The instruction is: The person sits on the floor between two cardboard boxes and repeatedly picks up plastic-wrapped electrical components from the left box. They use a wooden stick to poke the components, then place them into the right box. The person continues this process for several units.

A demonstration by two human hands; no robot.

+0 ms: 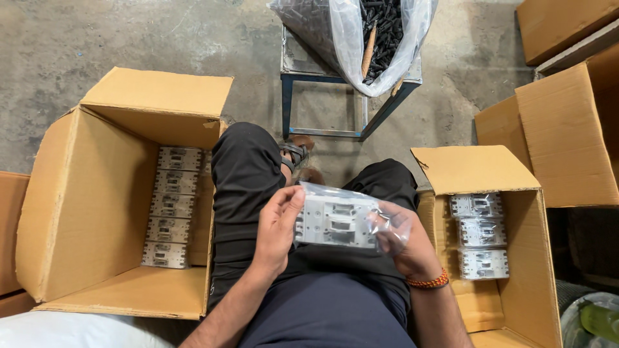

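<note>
Breaker (pixel 335 223) in clear bag, held over lap by both hands.
Left hand (pixel 278 227) clamps bag's left end; right hand (pixel 405 248) closed on right end, fingers partly inside plastic. Left box (pixel 84 212) beyond left hand, right box (pixel 516 270) just right of right hand, both holding stacked breakers.

I see soft, even daylight and a sharp picture; glare streaks the clear plastic bag (pixel 351 38), faint shadows lie below it, and edges around it bow outward
</note>
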